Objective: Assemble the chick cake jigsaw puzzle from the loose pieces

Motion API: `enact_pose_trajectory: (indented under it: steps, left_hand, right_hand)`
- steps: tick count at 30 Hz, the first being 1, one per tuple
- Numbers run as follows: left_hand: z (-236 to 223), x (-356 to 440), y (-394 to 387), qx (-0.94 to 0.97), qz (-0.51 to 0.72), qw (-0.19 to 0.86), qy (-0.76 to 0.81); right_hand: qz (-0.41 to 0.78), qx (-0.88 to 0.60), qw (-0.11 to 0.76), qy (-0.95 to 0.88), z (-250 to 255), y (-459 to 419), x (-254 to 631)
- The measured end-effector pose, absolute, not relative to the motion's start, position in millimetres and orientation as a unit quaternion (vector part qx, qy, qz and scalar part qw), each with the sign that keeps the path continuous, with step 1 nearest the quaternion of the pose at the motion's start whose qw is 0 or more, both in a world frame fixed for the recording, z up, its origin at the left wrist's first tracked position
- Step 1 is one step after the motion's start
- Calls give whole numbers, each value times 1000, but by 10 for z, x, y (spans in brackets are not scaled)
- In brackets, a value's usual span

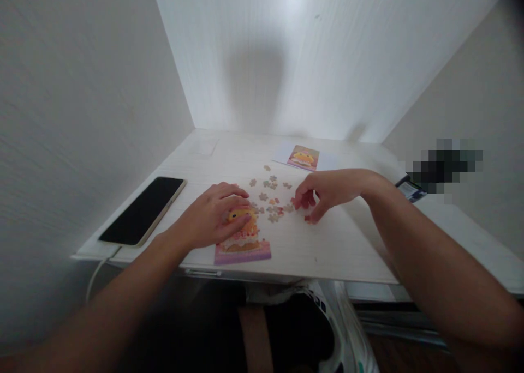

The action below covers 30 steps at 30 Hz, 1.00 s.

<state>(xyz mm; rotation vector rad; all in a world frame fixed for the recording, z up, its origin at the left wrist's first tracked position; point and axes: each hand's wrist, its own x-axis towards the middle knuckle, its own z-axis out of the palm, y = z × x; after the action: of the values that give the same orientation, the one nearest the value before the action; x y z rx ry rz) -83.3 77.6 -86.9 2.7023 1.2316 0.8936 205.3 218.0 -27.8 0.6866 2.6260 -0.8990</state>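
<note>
A small, partly built jigsaw puzzle (244, 245) with a yellow cartoon figure and a pink lower border lies near the front edge of the white table (347, 253). My left hand (213, 215) rests flat on its upper part, fingers stretched out. Several loose puzzle pieces (268, 196) lie scattered just beyond it. My right hand (327, 190) hovers at the right side of the pieces, fingers curled down in a pinch at a small reddish piece (308, 218) on the table. Whether that piece is gripped I cannot tell.
A black phone (144, 209) with a cable lies at the table's left front corner. A reference picture card (303, 157) lies at the back on a white sheet. A dark object (410, 188) sits at the right edge. White walls close in on three sides.
</note>
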Motion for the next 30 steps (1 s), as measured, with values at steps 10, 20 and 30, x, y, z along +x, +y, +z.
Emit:
enact_pose_trajectory:
  steps: [10,20,30]
  left_hand:
    - [-869,-832,752,864,297,27,405]
    - [-870,-831,732,879,249,56,404]
    - [-888,-819,743,878,255,56,401]
  right_hand:
    - [-264,225,159,924,-272,1984,1965]
    - [-491,185,-5,851,-509,1727,1556]
    - [-431,224,-27,873,-596,1638,1450]
